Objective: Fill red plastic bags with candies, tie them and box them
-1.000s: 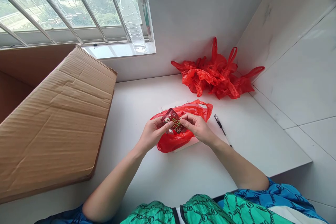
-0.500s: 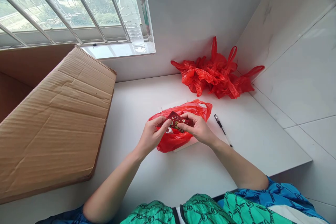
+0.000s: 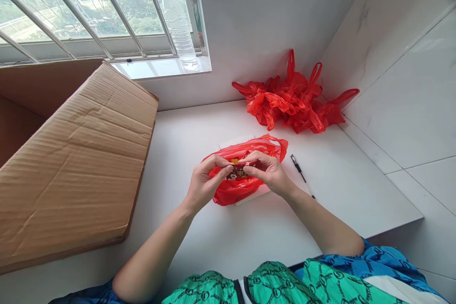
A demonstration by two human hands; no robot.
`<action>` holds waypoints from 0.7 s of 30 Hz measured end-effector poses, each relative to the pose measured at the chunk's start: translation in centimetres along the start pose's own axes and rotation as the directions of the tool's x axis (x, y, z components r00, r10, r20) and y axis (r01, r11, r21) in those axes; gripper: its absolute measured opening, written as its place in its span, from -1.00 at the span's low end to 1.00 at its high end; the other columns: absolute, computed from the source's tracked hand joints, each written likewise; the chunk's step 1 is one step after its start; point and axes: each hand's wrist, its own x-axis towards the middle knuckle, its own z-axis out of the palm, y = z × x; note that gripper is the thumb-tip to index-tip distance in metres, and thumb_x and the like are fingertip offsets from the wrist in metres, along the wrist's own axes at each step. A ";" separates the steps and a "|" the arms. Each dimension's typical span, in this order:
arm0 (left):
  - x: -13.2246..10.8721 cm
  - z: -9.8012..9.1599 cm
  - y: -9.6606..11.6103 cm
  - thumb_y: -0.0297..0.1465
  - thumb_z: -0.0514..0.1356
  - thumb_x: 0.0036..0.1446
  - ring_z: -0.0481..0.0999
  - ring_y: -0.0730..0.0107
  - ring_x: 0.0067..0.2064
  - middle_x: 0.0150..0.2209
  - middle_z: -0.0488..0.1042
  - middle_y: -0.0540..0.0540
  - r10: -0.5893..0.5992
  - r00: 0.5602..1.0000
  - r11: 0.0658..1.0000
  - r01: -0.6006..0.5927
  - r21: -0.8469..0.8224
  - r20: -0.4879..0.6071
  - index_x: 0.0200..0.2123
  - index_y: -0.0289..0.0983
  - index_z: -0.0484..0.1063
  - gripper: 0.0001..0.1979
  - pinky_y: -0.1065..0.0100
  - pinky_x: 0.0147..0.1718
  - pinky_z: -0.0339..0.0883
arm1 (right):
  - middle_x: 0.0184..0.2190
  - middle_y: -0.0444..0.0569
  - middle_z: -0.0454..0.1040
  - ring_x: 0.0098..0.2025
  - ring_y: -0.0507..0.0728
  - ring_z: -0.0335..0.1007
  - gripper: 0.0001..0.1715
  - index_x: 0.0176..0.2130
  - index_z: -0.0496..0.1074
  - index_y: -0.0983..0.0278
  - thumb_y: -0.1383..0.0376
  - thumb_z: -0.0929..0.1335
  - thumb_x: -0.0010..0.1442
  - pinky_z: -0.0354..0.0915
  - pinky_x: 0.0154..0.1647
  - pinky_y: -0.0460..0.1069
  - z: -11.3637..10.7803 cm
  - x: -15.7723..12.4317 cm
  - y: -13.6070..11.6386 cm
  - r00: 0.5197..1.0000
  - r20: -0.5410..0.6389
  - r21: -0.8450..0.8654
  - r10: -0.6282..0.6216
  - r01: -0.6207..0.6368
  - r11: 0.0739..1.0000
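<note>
Between my two hands is a small dark red packet (image 3: 238, 172) with gold and white print, likely a red envelope. My left hand (image 3: 207, 178) pinches its left end between thumb and fingers. At the other end, my right hand (image 3: 268, 171) grips it along the top edge, fingertips close to those of the left. A bit of yellow shows at the packet's upper edge. Directly beneath lies a red plastic bag (image 3: 231, 194), spread over a pale flat thing that is mostly hidden.
A black and clear pen (image 3: 302, 175) lies right of the bag. Crumpled red plastic bags (image 3: 292, 99) sit against the back wall. A big open cardboard box (image 3: 81, 152) fills the left side. On the sill by the barred window stands a clear bottle (image 3: 178, 26).
The packet has tipped, its top edge now toward me and its printed face partly covered by my fingers. Both hands have drawn slightly together at its upper edge.
</note>
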 end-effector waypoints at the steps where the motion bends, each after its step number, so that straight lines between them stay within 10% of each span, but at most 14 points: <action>1: -0.1 -0.1 -0.1 -0.23 0.20 0.26 0.50 0.35 -0.30 -0.34 0.53 -0.07 0.015 1.000 0.999 -0.015 0.029 0.009 -0.35 -0.24 0.46 -0.79 0.33 -0.29 0.40 | -0.26 -0.07 0.51 -0.19 0.15 0.46 -0.79 -0.21 0.56 0.14 0.11 0.47 0.16 0.44 -0.12 0.10 -0.1 0.0 -0.1 1.000 -0.010 -0.014 -0.011 0.011 1.000; 8: -1.4 -1.7 -0.8 -0.28 0.10 0.33 0.52 0.29 -0.21 -0.24 0.60 -0.03 0.102 0.952 0.683 -0.279 0.675 0.290 -0.04 -0.10 0.48 -0.78 0.10 0.03 0.17 | -0.26 -0.06 0.52 -0.22 0.15 0.45 -0.85 -0.20 0.48 0.14 0.14 0.39 0.25 0.40 -0.14 0.10 -1.8 0.0 -1.0 0.965 -0.224 -0.413 -0.138 0.034 0.910; 17: -4.7 -1.2 0.0 -0.27 0.12 0.32 0.45 0.26 -0.17 -0.30 0.52 -0.04 0.106 0.851 0.528 -0.487 0.696 0.514 -0.23 -0.09 0.57 -0.80 0.03 0.14 0.05 | -0.06 0.07 0.54 0.00 0.29 0.43 -0.71 0.01 0.44 0.19 0.35 0.26 0.32 0.31 -0.04 0.17 -2.3 0.2 0.4 0.976 -0.016 -0.897 -0.215 0.081 0.434; 21: -5.3 -0.7 -0.2 -0.27 0.16 0.29 0.45 0.22 -0.09 -0.17 0.52 -0.05 0.084 0.836 0.493 -0.508 0.706 0.543 -0.20 -0.11 0.52 -0.86 0.02 0.17 0.04 | -0.23 0.00 0.56 -0.16 0.21 0.43 -0.84 -0.13 0.49 0.19 0.27 0.33 0.30 0.29 -0.10 0.10 -1.2 -0.4 -0.6 0.954 0.260 -0.836 -0.149 0.299 0.461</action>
